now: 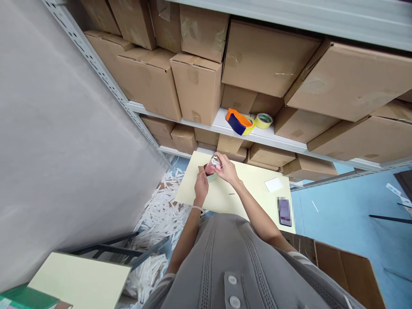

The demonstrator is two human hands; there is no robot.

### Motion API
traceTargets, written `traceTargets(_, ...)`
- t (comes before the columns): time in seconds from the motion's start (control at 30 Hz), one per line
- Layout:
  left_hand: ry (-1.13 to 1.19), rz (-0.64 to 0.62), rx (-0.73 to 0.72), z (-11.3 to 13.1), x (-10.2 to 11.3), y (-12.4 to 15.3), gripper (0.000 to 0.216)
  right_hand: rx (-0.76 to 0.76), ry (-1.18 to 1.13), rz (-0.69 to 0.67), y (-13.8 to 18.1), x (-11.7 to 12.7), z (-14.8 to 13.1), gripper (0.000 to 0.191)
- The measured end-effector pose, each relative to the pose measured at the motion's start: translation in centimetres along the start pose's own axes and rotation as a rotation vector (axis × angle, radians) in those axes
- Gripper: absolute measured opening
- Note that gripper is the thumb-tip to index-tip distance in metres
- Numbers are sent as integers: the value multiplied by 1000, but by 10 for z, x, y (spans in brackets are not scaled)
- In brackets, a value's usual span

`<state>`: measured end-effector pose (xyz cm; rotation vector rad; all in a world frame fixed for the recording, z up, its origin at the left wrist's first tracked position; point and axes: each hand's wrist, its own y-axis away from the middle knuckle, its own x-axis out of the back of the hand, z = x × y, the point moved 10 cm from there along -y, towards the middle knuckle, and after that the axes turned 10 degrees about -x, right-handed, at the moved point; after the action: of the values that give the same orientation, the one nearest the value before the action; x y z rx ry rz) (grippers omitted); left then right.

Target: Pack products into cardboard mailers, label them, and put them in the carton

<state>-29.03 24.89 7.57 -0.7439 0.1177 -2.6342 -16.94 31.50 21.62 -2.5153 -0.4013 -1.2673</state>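
My right hand [228, 168] is closed around a small pink device with a silvery round end [215, 163], held just above a pale yellow table [254, 189]. My left hand [201, 187] is beside it, fingers pinched on a small brown piece [201, 169] that meets the device. Both hands sit over the table's far left part.
A white slip [274, 184] and a dark phone [285, 212] lie on the table's right side. Metal shelves hold cardboard boxes [196, 86], an orange-blue tape dispenser [238, 121] and a yellow tape roll [264, 120]. White paper strips [157, 214] litter the floor on the left. An open carton [344, 262] stands at my right.
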Motion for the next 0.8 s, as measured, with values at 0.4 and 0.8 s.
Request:
traceTargets(0.4, 24, -48, -26, 1, -2, 2, 35, -31, 265, -284, 12, -86, 27, 54)
traceTargets(0.8, 43, -82, -21, -3, -4, 1, 39, -142, 220, -293, 10, -97, 48, 43)
